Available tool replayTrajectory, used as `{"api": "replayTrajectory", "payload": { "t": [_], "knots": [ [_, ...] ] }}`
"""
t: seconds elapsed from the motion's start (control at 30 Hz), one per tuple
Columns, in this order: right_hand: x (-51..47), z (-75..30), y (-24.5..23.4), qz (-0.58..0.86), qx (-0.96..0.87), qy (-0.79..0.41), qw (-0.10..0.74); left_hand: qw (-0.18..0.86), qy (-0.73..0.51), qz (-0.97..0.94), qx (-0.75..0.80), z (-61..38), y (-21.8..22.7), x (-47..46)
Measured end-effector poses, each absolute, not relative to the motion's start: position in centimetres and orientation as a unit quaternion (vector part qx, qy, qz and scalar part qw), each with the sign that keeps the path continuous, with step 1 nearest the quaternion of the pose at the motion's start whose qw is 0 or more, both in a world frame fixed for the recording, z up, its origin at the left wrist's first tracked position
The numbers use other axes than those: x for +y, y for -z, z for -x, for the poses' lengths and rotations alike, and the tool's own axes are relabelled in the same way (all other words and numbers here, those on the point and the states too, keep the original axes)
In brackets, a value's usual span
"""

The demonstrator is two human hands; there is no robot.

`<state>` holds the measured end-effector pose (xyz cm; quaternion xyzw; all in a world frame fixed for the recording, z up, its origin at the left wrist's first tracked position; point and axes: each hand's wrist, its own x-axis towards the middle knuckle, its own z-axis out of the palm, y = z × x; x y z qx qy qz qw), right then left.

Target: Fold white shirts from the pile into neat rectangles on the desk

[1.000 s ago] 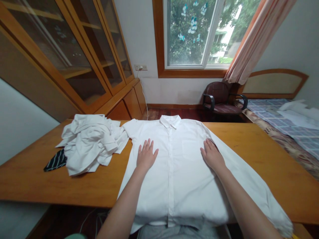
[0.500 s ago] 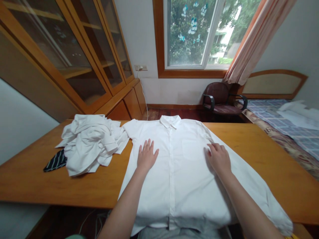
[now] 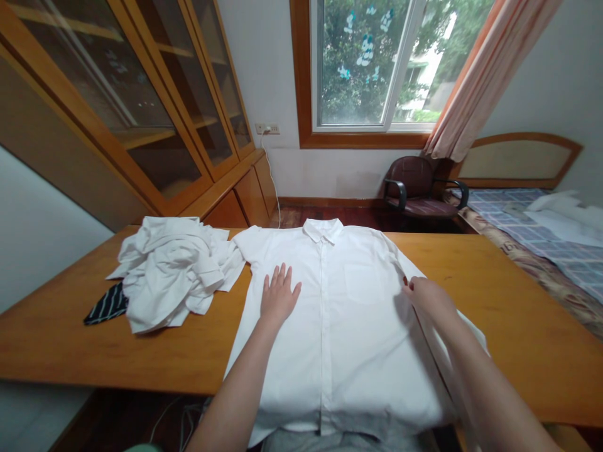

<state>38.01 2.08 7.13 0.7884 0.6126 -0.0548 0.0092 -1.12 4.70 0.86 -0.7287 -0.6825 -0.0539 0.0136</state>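
Observation:
A white buttoned shirt point(image 3: 339, 326) lies face up on the wooden table point(image 3: 518, 301), collar at the far side. My left hand point(image 3: 279, 295) rests flat on its left chest, fingers stretched out. At the shirt's right side, my right hand point(image 3: 426, 295) is closed on the right sleeve point(image 3: 466, 326) near the shoulder, and the sleeve is lifted off the table and drawn inward along my forearm.
A crumpled heap of white clothes point(image 3: 172, 267) and a dark striped cloth point(image 3: 106, 304) lie at the table's left. Behind the table are glass-door cabinets point(image 3: 141, 107), a window, a brown armchair point(image 3: 417, 185) and a bed point(image 3: 541, 232) at the right.
My right hand slid from the shirt's chest out to its right edge and took hold of the sleeve, pulling it up off the table. My left hand stayed put.

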Motion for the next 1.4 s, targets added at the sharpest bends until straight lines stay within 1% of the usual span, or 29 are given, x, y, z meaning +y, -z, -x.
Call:
{"api": "replayTrajectory", "payload": {
  "t": [0.07, 0.13, 0.23, 0.33, 0.43, 0.57, 0.7, 0.77, 0.83, 0.97, 1.07, 1.13, 1.27, 1.33, 1.4],
  "knots": [
    [3.0, -37.0, -8.7, -0.771, 0.63, 0.097, -0.024, 0.014, 0.054, 0.729, -0.682, 1.1, -0.9, 4.7],
    [3.9, -35.7, -10.4, -0.742, 0.651, 0.138, -0.078, 0.012, 0.055, 0.729, -0.682, 1.1, -1.0, 4.6],
    [5.3, -33.5, -11.8, -0.693, 0.648, 0.266, -0.173, 0.015, 0.06, 0.73, -0.68, 1.1, -0.9, 4.6],
    [6.6, -31.4, -11.3, -0.653, 0.614, 0.372, -0.242, 0.018, 0.062, 0.731, -0.68, 1.1, -0.9, 4.6],
    [7.5, -30.0, -9.5, -0.638, 0.609, 0.402, -0.244, 0.013, 0.063, 0.731, -0.68, 1.2, -0.9, 4.6],
    [7.5, -30.2, -7.6, -0.64, 0.618, 0.397, -0.227, -0.003, 0.085, 0.742, -0.665, 1.5, -1.1, 4.5],
    [6.6, -32.5, -6.9, -0.658, 0.62, 0.353, -0.243, -0.053, 0.162, 0.771, -0.614, 0.7, -2.5, 3.8],
    [6.1, -34.2, -6.5, -0.681, 0.611, 0.309, -0.258, -0.111, 0.204, 0.779, -0.582, -0.8, -3.8, 3.0],
    [5.6, -35.7, -5.9, -0.71, 0.595, 0.258, -0.275, -0.186, 0.219, 0.783, -0.552, -2.8, -5.2, 1.8],
    [4.5, -37.7, -4.6, -0.735, 0.595, 0.158, -0.284, -0.338, 0.172, 0.802, -0.461, -7.2, -7.4, -1.0],
    [3.8, -37.8, -3.9, -0.726, 0.612, 0.141, -0.282, -0.42, 0.123, 0.813, -0.384, -9.8, -7.8, -3.2],
    [3.5, -37.6, -3.5, -0.717, 0.618, 0.149, -0.287, -0.432, 0.104, 0.819, -0.363, -11.2, -7.5, -4.3],
    [3.3, -37.0, -3.3, -0.71, 0.615, 0.159, -0.306, -0.415, 0.077, 0.822, -0.381, -13.0, -6.1, -5.6],
    [3.4, -36.8, -3.3, -0.707, 0.612, 0.158, -0.319, -0.421, 0.09, 0.815, -0.388, -13.4, -5.5, -5.6],
    [3.4, -36.8, -3.5, -0.702, 0.609, 0.16, -0.334, -0.447, 0.133, 0.791, -0.396, -13.2, -5.4, -5.3]
  ]
}}
